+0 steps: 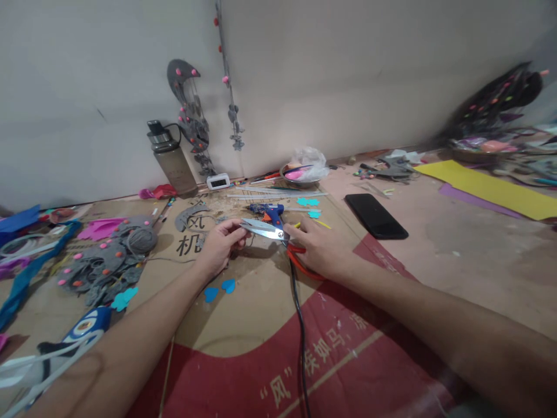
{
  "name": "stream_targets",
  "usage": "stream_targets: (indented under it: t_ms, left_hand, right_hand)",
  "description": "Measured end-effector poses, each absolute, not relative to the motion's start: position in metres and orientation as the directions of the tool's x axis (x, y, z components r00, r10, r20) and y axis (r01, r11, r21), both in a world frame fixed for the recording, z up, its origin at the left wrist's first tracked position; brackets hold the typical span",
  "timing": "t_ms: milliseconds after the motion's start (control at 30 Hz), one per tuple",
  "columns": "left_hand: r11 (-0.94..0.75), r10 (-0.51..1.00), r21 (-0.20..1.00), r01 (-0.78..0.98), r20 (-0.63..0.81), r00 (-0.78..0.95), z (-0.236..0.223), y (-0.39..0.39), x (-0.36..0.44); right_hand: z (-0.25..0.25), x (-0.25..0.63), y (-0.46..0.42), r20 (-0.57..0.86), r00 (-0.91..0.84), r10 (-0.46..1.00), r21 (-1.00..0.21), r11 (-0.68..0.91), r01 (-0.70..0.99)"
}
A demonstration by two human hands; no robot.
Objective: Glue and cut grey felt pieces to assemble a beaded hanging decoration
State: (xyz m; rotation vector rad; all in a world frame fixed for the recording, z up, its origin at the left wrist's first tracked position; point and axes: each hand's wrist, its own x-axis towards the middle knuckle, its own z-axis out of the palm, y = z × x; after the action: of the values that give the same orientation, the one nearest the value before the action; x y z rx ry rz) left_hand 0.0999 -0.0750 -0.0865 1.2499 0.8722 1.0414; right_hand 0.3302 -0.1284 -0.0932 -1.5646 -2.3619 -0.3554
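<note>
My right hand (319,247) is closed round the red handles of a pair of scissors (266,230), whose steel blades point left. My left hand (220,242) pinches something small and grey at the blade tips; I cannot make out what it is. Just behind the blades lies a blue glue gun (268,212), and its black cord (300,325) runs toward me over the cardboard. Two blue paper hearts (220,289) lie under my left wrist.
Flattened cardboard (261,325) covers the floor. A black phone (376,216) lies to the right, yellow and purple sheets (487,186) beyond it. Grey felt pieces with pink dots (104,261) are piled at left. A water bottle (172,158) and a metal bowl (300,173) stand by the wall.
</note>
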Motion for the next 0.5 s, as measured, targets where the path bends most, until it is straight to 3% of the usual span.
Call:
stream_targets:
  t_ms: [500]
  left_hand:
    - [0.042, 0.95, 0.99, -0.132, 0.001, 0.312, -0.0832, -0.0774, 0.1005]
  right_hand:
    - [-0.0929, 0.3322, -0.1282, 0.311, -0.365, 0.877, 0.054, 0.367, 0.929]
